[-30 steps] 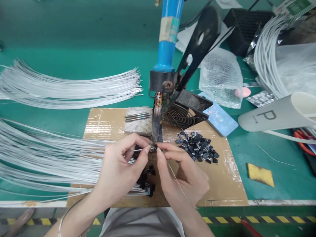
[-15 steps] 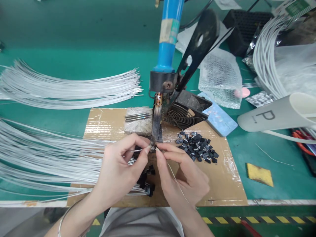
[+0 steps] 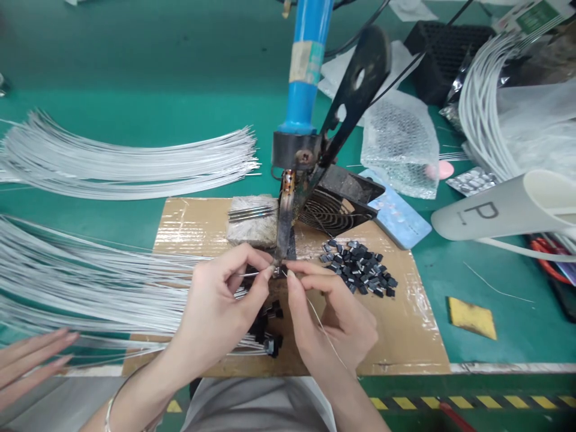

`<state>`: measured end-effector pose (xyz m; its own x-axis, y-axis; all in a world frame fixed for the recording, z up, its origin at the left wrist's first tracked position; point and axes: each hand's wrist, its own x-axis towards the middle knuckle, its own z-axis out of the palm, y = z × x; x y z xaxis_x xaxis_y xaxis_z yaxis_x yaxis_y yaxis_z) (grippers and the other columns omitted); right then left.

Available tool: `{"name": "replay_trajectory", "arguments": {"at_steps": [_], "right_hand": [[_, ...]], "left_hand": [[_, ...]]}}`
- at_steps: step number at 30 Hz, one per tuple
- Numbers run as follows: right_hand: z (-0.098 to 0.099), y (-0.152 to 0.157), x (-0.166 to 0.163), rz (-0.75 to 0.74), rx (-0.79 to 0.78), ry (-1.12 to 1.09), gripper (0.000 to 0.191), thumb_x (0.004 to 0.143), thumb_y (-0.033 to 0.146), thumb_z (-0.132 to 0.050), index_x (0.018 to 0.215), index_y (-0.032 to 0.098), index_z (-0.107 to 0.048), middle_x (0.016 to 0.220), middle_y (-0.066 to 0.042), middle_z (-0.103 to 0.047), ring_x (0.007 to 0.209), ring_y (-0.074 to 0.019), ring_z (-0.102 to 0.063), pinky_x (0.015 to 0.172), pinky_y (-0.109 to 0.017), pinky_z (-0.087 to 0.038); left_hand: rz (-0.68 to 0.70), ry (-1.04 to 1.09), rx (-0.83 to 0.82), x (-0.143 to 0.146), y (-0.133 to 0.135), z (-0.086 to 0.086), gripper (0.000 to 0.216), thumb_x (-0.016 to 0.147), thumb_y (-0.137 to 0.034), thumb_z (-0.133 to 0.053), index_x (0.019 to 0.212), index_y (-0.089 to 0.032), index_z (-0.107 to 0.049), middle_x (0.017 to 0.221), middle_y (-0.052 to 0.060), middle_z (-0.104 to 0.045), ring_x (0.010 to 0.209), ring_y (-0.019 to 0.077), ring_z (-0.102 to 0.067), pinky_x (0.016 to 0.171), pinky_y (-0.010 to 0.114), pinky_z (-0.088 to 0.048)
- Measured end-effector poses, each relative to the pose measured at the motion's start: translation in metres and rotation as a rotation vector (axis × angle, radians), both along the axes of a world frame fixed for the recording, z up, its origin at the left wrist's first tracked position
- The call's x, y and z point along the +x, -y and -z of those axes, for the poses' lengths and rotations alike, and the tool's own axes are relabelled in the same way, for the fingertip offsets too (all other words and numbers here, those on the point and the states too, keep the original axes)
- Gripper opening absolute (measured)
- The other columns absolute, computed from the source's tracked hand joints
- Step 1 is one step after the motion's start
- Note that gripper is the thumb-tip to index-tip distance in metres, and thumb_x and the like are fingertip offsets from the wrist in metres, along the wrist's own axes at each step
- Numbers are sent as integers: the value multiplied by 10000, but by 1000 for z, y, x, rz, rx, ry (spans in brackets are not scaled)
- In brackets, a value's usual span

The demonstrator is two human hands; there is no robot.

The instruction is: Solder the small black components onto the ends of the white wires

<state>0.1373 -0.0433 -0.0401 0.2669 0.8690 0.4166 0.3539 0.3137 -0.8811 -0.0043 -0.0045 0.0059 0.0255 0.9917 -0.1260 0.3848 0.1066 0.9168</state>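
Note:
My left hand (image 3: 227,300) is closed in a pinch on a thin white wire (image 3: 247,274), whose end lies under the soldering iron tip (image 3: 284,234). Close to its fingertips, my right hand (image 3: 335,312) pinches a strand of solder wire (image 3: 324,331) that trails back over the palm to the wrist. A small black part (image 3: 282,272) sits between the two hands, partly covered by fingers; which fingers touch it I cannot tell. The soldering iron (image 3: 302,102), blue-handled, is fixed pointing down. Below my left hand lie wires ending in black connectors (image 3: 272,346).
Loose black connectors (image 3: 360,267) are piled on the cardboard (image 3: 405,324). Behind stand a fan (image 3: 335,207) and a pale block (image 3: 252,225). White wire bundles (image 3: 135,168) fill the left. A cup (image 3: 490,210) and yellow sponge (image 3: 471,318) are right. Another person's hand (image 3: 33,363) reaches in lower left.
Another person's hand has come into view at the lower left, by the wires. My right fingertips have shifted very slightly right; my left hand stays almost still.

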Motion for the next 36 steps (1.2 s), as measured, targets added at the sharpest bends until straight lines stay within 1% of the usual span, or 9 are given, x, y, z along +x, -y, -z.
{"name": "replay_trajectory", "arguments": {"at_steps": [5,10,15,18,20,23,26,31,36], "right_hand": [[-3,3,16,192,-173,-157,141,1041,275,-690,922,208,-722,746,12,-705,662,-151,-695,653,-277,-579],[-5,7,24,-18,-246,-432,330,1131,337,-481,1080,198,-776,873,-40,-773,766,-198,-727,717,-352,-574],[7,12,29,67,-152,-148,386,1169,432,-396,1371,257,-675,771,25,-638,686,-182,-617,706,-360,-484],[12,14,36,68,-110,148,640,1160,584,-262,1262,240,-792,732,5,-510,658,-194,-521,643,-374,-411],[12,15,39,115,-74,177,631,1152,597,-293,1244,222,-792,675,24,-460,599,-185,-470,616,-375,-377],[8,15,40,221,18,-56,422,1140,503,-473,956,227,-733,606,53,-439,539,-161,-454,571,-346,-363],[5,15,48,190,-16,-297,464,1100,430,-589,685,224,-612,593,23,-498,571,-164,-506,535,-320,-389],[11,16,73,151,-140,-497,573,1070,610,-472,976,166,-822,793,-76,-728,654,-213,-655,542,-351,-512],[17,20,83,297,-53,-526,444,1024,534,-649,723,210,-689,538,60,-419,474,-132,-409,439,-257,-369]], "left_hand": [[-1,-18,25,-5,3,3,121,843,-216,-644,731,-221,-690,787,45,-803,714,187,-714,496,245,-398],[28,-39,63,-7,7,4,123,868,-201,-642,760,-219,-697,800,39,-811,678,170,-703,491,245,-395],[38,-37,64,-9,9,6,120,881,-186,-638,774,-220,-679,834,33,-811,646,153,-673,486,248,-377],[58,-68,95,-10,10,7,133,899,-175,-630,782,-221,-671,835,23,-809,577,130,-604,483,257,-371],[79,-129,153,-11,12,7,146,918,-154,-629,797,-222,-676,843,11,-813,545,116,-542,504,262,-392],[112,-256,283,-14,14,7,150,938,-115,-643,840,-222,-685,890,-10,-825,504,96,-456,566,271,-445],[121,-364,401,-20,17,11,157,951,-92,-657,864,-219,-683,910,-7,-821,566,107,-567,681,287,-510],[95,-431,486,-32,19,28,148,943,-87,-693,873,-214,-720,967,50,-799,977,222,-753,908,338,-566],[56,-448,448,-42,27,30,104,939,-125,-713,961,-220,-749,1073,75,-789,1036,254,-753,977,385,-576]]}}
